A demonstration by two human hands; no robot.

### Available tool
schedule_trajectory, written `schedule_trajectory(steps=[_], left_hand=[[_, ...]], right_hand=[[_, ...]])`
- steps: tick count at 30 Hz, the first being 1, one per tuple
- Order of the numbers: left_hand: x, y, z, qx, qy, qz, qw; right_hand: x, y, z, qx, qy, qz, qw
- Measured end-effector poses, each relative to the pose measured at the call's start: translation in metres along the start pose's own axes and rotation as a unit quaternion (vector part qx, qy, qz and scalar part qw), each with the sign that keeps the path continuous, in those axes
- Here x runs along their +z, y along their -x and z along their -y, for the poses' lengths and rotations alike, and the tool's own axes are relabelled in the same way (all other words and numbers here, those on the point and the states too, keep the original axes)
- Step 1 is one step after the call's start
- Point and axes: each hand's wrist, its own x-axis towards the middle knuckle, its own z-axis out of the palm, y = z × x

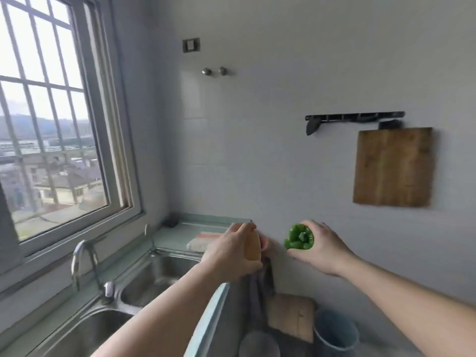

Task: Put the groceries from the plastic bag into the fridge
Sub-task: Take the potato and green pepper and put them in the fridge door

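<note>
Right hand (320, 247) is wrapped around a green bell pepper (299, 237): fingers curl over the top, thumb underneath, and the pepper sticks out of the hand's left side with its stem end turned toward us. We hold it up in the air in front of the tiled wall (257, 150), below the wooden cutting board (392, 167) that hangs under a black hook rail (354, 116).

Left hand (231, 253) grips a yellow-orange item (253, 247). It sits on the hand's right side between fingers and palm, mostly hidden, so we cannot tell what it is. Something pinkish shows just right of it, too blurred to name. The two hands are level and near each other but apart; pepper and yellow item do not touch.

Beneath the left forearm is a double steel sink (154, 274) with a faucet (82, 258), set in a pale green counter (180, 228) under the window (51, 124). A flat packet lies on the counter behind the left hand, blurred.

Lower right, below the hands: a second wooden board (291, 315) leaning by the counter's end, a grey-blue bucket (334, 331), a dark cloth hanging at the counter's end.
</note>
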Motion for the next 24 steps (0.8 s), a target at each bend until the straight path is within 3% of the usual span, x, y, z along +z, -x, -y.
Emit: schedule_trajectory(steps=[12,24], left_hand=[[0.137,-0.129,-0.255,0.179,0.077,0.081,0.978],[0.252,-0.245,-0.429,0.356,0.186,0.158,0.902]], right_hand=[[-0.187,0.053,-0.217,0.159,0.018,-0.129,0.979],[-0.292,0.085,-0.339,0.322,0.059,-0.278,0.903]])
